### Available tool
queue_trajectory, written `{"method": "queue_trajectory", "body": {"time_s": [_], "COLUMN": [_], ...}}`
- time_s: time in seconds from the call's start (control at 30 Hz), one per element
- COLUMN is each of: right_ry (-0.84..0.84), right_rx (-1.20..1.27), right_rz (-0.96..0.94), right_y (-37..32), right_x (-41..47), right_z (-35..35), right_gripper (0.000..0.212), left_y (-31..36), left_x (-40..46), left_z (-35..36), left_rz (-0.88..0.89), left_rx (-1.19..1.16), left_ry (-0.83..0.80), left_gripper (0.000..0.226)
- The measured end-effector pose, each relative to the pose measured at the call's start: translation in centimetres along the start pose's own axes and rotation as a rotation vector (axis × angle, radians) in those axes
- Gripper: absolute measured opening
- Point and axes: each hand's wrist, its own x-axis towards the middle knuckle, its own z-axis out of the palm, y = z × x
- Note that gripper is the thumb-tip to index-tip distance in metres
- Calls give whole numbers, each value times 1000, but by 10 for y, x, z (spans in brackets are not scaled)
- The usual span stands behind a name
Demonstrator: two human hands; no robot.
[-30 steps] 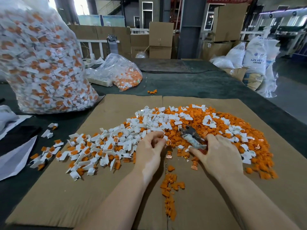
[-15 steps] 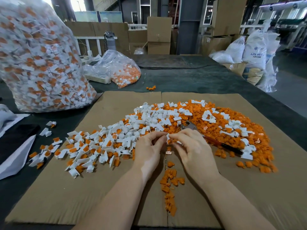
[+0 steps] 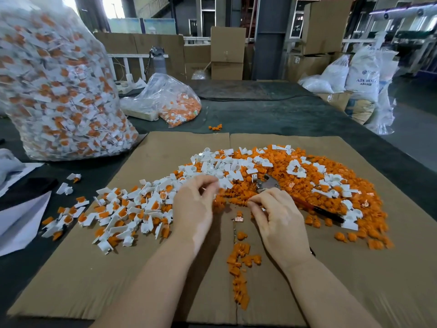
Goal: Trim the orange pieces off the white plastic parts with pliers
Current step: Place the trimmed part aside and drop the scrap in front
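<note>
Head view: pliers [image 3: 268,183] lie on orange pieces [image 3: 267,197]; left hand [image 3: 194,204] and right hand [image 3: 279,216] pinches unclear.

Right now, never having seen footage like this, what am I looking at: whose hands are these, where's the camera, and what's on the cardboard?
One camera, worn on a person's head, looks down at their bare hands. The left hand pinches something small and blurred; the right hand pinches a small orange piece. Neither holds the metal pliers with dark handles, which lie on the pile of orange offcuts. Untrimmed white plastic parts spread left on the flat brown cardboard sheet.
</note>
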Motion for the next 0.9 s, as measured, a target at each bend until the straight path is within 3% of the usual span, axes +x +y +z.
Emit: {"method": "queue_trajectory", "body": {"time_s": [0.17,0.27,0.4,0.5,0.63,0.77,0.9], "right_ry": [-1,-13,-63,-144,-236,-255,-207], "right_rx": [-4,-22,-57,-67,-152,-235,-280], "right_rz": [12,0,1,-21,-104,-120,-82], "right_y": [0,0,0,-2,-5,-5,-3], "right_x": [0,0,-1,-1,0,0,-1], "right_z": [1,2,2,1,1,3,5], "right_gripper": [2,3,5,9,12,8,13], "left_y": [-12,-19,-23,-20,-13,-9,-8], "left_x": [34,41,39,35,28,22,25], "left_z": [-51,-64,-64,-55,-34,-17,-9], "left_rz": [3,-62,-103,4,151,179,168], "left_rx": [445,697,864,821,629,568,590], "left_ry": [154,149,125,152,-23,-168,-131], "left_gripper": [17,21,23,20,12,12,16]}}
